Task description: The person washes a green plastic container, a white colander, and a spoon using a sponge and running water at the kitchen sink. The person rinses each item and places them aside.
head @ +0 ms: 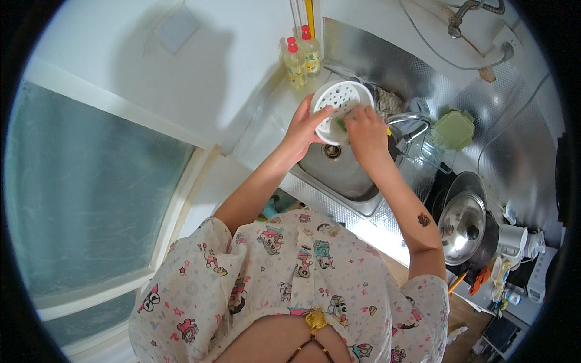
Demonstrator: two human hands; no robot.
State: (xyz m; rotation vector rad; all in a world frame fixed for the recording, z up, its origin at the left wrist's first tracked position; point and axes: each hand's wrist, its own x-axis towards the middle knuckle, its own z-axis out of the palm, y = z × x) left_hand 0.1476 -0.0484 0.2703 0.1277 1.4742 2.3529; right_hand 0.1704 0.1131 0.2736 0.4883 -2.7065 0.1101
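My left hand [303,126] grips the rim of a round white plastic colander [338,96] and holds it tilted above the sink, its thumb over the inner edge. My right hand [366,131] is inside the colander's near right part, fingers bent around a pale green pad [340,123]. The pad is blurred and mostly covered by the fingers, so its exact kind is unclear. Below the hands lies a stainless steel sink basin [342,177] with a round drain [332,151]. A chrome faucet [411,119] arches just right of my right hand.
Two pump bottles of yellowish liquid [296,68] stand behind the colander. A crumpled cloth [389,103] lies behind the faucet. On the right are a green plastic container [455,129], a pan with a metal lid [462,229] and a white mug [513,239]. A frosted window [95,181] is at left.
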